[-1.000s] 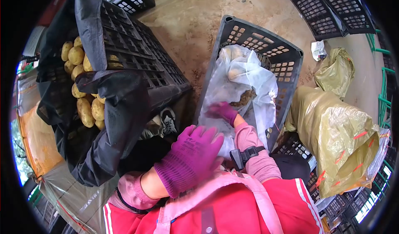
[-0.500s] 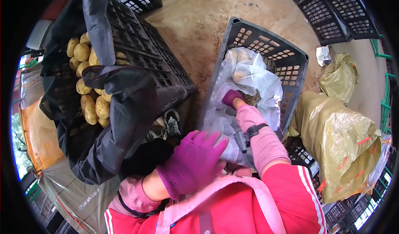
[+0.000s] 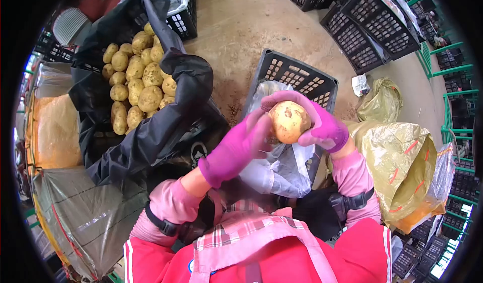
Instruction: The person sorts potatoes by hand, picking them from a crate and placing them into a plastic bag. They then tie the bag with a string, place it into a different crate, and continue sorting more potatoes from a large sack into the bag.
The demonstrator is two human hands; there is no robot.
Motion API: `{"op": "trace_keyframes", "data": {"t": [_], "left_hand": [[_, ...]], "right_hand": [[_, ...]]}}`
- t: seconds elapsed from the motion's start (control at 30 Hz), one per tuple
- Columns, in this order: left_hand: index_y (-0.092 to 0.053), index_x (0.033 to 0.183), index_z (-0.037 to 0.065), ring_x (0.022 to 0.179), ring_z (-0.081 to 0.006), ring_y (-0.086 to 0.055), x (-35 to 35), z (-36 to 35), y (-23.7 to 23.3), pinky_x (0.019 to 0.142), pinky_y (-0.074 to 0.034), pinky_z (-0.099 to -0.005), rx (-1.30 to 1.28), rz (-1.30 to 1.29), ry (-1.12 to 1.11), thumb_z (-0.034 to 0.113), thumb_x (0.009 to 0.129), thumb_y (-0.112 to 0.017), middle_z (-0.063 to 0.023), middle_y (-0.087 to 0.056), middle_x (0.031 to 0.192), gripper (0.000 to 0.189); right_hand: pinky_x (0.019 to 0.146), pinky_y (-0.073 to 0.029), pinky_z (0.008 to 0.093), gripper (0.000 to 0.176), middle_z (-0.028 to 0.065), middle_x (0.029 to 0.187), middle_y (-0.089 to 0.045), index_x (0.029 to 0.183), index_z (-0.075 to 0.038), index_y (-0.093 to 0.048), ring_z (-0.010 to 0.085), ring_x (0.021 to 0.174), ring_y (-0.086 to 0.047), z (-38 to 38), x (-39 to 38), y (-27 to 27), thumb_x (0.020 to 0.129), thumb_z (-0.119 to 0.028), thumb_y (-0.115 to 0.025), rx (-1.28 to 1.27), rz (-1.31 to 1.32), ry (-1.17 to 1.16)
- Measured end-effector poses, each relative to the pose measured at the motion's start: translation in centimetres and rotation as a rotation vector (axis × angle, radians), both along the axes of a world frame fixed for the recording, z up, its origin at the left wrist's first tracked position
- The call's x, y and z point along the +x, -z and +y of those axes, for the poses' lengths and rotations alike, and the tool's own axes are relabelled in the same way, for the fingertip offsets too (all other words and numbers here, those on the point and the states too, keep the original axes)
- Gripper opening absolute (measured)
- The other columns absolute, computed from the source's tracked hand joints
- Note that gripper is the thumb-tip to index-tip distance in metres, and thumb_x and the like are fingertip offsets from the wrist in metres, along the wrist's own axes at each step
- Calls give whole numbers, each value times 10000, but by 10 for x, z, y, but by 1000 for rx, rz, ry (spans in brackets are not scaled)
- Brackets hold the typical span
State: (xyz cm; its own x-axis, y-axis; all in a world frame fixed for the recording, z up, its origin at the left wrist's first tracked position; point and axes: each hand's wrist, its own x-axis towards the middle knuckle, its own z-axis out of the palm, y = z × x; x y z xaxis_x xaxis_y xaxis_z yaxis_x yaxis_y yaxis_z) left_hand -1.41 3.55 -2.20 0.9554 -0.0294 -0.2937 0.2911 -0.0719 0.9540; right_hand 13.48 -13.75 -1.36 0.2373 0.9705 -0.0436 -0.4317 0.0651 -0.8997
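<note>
My right hand (image 3: 326, 125), in a purple knit glove, curls round a potato (image 3: 290, 122) with brown patches on its skin. At the potato's left side is my left hand (image 3: 239, 150), gloved the same way, with its fingers stretched out and blurred by motion. Both hands are over a black plastic crate (image 3: 329, 84) lined with clear plastic film (image 3: 282, 175). To the left, many potatoes (image 3: 136, 79) fill a second crate, lined with black cloth (image 3: 188, 79).
A gold plastic sack (image 3: 390, 157) stands at the right, with a smaller crumpled sack (image 3: 381, 102) behind it. Black crates (image 3: 375, 24) stand on the floor at the back right. On the left are plastic-wrapped bundles (image 3: 83, 222). Part of another person (image 3: 93, 1) shows at top left.
My right hand has come up out of the film-lined crate with a potato. My left hand has moved forward to the potato's side. The view has shifted, showing more of the potatoes on the left.
</note>
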Motion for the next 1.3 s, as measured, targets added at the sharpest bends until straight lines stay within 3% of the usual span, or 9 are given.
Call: {"op": "trace_keyframes", "data": {"t": [0.13,0.33,0.53,0.7,0.8,0.87,1.03,1.27,1.3], "left_hand": [[-481,1323,44,938,-143,-652,10,-9,-22,886,-553,-303,-630,148,-141,514,1040,-335,-67,-640,1065,568],[-454,1305,73,946,-153,-633,9,-22,36,871,-551,-318,-1016,56,-31,554,1025,-354,-64,-588,1123,566],[-462,1319,47,963,-132,-635,8,-18,12,907,-539,-315,-797,41,-59,630,982,-385,-54,-601,1129,677],[-392,1405,0,1128,-182,-599,10,-17,2,974,-518,-366,-612,-92,-144,554,916,-605,-107,-568,1254,769],[-368,1435,-25,1191,-188,-560,20,-7,11,1013,-481,-359,-346,-305,-229,372,876,-744,-126,-534,1314,782],[-384,1426,-25,1197,-188,-554,21,-5,8,1031,-462,-348,-276,-416,-262,335,860,-769,-128,-532,1316,773],[-368,1448,-18,1207,-171,-519,24,-8,17,1031,-414,-305,126,-596,-256,281,972,-630,-106,-550,1308,620],[-430,1403,6,1114,-182,-596,30,0,11,991,-473,-324,-315,-348,-308,445,1033,-440,-100,-583,1251,575],[-432,1402,14,1105,-183,-603,28,-1,8,982,-486,-331,-438,-231,-308,459,1034,-422,-95,-582,1251,577]], "right_hand": [[1081,-364,353,818,141,1390,-490,1446,-10,-376,227,1293,-475,4,-44,-7,835,-402,-753,-111,-711,443],[1013,-434,347,490,186,1223,-628,1300,33,-545,262,1178,-592,13,-63,-4,976,-335,-565,-179,-842,778],[960,-473,344,416,181,1130,-683,1209,45,-613,259,1095,-647,12,-64,0,1010,-304,-503,-137,-849,856],[973,-467,322,348,160,1164,-677,1268,25,-575,248,1113,-635,6,-49,-9,1041,-205,-447,-82,-387,773],[999,-451,331,363,173,1264,-627,1320,12,-537,250,1203,-579,-7,-30,1,1039,-202,-453,-179,-834,774],[1036,-419,335,493,166,1368,-542,1398,-7,-467,248,1261,-523,-9,-30,8,1015,-310,-532,-173,-741,664],[1039,-415,305,756,137,1379,-512,1447,-7,-401,204,1246,-519,-3,-44,2,897,-440,-686,-152,-453,548],[1076,-413,325,793,130,1397,-498,1433,6,-410,206,1259,-519,7,-57,5,803,-248,-819,-36,-362,658],[1086,-404,334,807,137,1406,-491,1438,4,-400,219,1277,-508,6,-53,9,790,-217,-827,-67,-622,689]]}}
